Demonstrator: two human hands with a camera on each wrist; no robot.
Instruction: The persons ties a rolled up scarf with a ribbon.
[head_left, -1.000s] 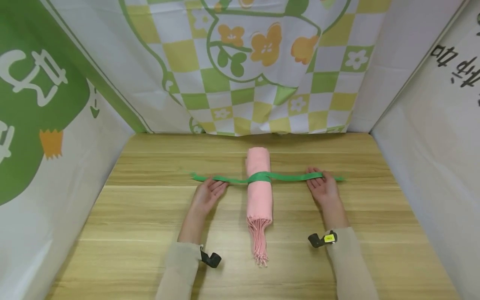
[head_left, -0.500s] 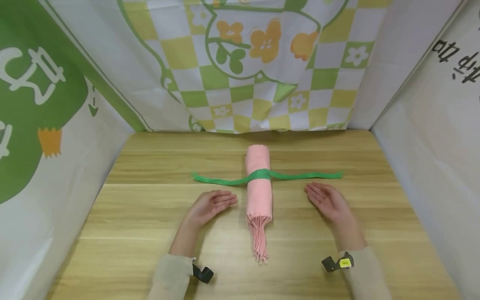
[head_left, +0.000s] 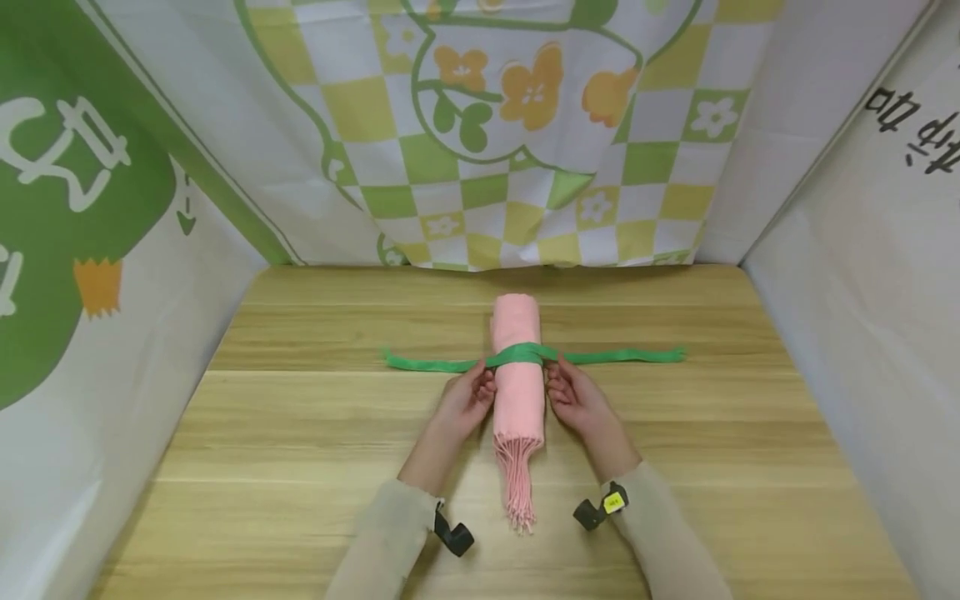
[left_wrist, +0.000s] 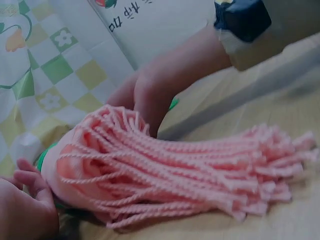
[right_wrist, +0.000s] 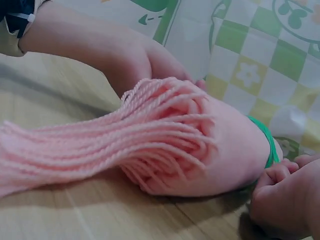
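Our left hand and right hand cup the soft, light rolled pink fringed scarf with curled fingers, just below its green ribbon.

The left hand and right hand press against the sides of the rolled pink scarf, which hides their inner fingertips. Under the roll, between both hands, the green ribbon passes out of sight. In the left wrist view the left hand is cut by the frame's lower corner; the right wrist view crops the right hand likewise.
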